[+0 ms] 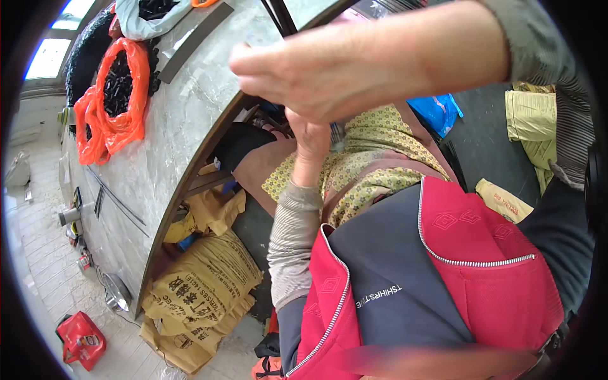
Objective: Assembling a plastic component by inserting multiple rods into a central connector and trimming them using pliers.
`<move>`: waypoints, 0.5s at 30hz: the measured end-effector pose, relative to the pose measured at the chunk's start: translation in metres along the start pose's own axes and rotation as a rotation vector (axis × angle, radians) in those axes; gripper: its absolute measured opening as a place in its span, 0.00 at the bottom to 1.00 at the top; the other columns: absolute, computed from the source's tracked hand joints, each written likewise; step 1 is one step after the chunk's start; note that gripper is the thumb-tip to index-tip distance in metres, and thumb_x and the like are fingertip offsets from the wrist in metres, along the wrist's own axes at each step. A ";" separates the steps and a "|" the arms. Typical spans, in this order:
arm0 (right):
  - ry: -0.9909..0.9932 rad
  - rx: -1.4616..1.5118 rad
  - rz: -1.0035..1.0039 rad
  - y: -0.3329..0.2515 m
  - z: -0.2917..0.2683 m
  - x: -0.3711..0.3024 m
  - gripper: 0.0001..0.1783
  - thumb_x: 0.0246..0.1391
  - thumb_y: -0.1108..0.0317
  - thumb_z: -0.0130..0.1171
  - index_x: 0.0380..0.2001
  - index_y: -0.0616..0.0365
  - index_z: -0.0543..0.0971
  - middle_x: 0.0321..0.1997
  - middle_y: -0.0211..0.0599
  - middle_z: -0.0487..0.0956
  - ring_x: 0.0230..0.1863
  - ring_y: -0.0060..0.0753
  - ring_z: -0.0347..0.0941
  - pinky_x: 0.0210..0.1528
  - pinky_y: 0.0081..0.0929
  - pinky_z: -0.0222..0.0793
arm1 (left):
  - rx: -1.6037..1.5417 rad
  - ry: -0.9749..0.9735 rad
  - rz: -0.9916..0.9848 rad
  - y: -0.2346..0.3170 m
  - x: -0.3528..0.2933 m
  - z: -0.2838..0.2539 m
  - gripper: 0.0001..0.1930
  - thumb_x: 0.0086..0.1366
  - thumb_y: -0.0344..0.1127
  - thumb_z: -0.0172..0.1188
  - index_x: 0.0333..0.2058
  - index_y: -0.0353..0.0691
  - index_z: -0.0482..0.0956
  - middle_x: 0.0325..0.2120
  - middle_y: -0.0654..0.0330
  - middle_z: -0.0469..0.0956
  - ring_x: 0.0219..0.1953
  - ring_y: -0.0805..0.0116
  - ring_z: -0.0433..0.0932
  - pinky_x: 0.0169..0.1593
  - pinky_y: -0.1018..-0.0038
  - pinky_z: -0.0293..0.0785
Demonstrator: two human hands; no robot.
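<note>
In the head view I have my right hand, bare and seen from the back (288,79), reaching leftward across the top of the frame with its fingers bent, near the dark rim of a grey table with a curved-looking edge (190,114). I cannot tell whether it grasps anything, as its palm is turned from me. My left hand, bare below a striped grey cuff (310,136), comes up from below and is partly covered by the right; its fingers are hidden, so I cannot tell its state either.

The thin black strips (286,23) show just above the right hand, at the table's edge; their lower ends pass out of sight behind it, and I can't make out whether they are held. More slender dark strips (123,206) lie on the tabletop, well apart from both hands. A flat dark-grey bar (196,43) lies farther up, between the right hand and an orange plastic bag (120,136), open over small black pieces (117,82). A whitish plastic bag (149,28) sits beside it, also holding black pieces.

Below my hands I see a yellow flower-patterned apron (373,139) and a red zipped jacket (500,285). A large tan printed sack (202,297) lies under the table's edge.
</note>
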State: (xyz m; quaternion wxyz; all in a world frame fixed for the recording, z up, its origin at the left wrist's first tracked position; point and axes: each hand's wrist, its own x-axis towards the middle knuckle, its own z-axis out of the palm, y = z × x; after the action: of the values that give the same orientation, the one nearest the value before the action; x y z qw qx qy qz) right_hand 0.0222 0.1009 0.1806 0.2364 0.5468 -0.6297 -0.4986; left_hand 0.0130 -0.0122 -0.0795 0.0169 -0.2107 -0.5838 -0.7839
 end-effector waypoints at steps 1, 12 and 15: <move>-0.103 0.044 -0.155 0.008 -0.007 -0.004 0.17 0.50 0.55 0.55 0.36 0.52 0.84 0.47 0.30 0.79 0.55 0.35 0.69 0.69 0.41 0.49 | -0.025 0.009 -0.049 -0.009 -0.012 0.009 0.19 0.69 0.42 0.56 0.48 0.29 0.75 0.45 0.57 0.78 0.49 0.68 0.75 0.51 0.71 0.70; 0.443 0.516 0.056 -0.006 0.048 0.033 0.15 0.48 0.56 0.58 0.38 0.47 0.81 0.50 0.27 0.75 0.61 0.33 0.64 0.66 0.38 0.53 | -0.197 0.175 -0.179 0.068 -0.016 0.038 0.19 0.76 0.45 0.48 0.33 0.33 0.72 0.20 0.59 0.71 0.22 0.71 0.72 0.27 0.75 0.72; 0.474 0.498 0.063 -0.004 0.048 0.039 0.19 0.49 0.56 0.56 0.44 0.48 0.78 0.55 0.28 0.74 0.64 0.34 0.63 0.68 0.41 0.52 | -0.276 0.241 -0.205 0.068 -0.024 0.034 0.19 0.75 0.45 0.49 0.32 0.33 0.72 0.20 0.58 0.72 0.21 0.71 0.71 0.27 0.75 0.71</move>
State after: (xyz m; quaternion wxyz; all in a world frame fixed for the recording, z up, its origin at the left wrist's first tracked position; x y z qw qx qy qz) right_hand -0.0282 0.0828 0.1484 0.2507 0.6686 -0.6762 -0.1812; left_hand 0.0637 -0.0074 -0.0184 -0.0224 -0.0553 -0.4830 -0.8736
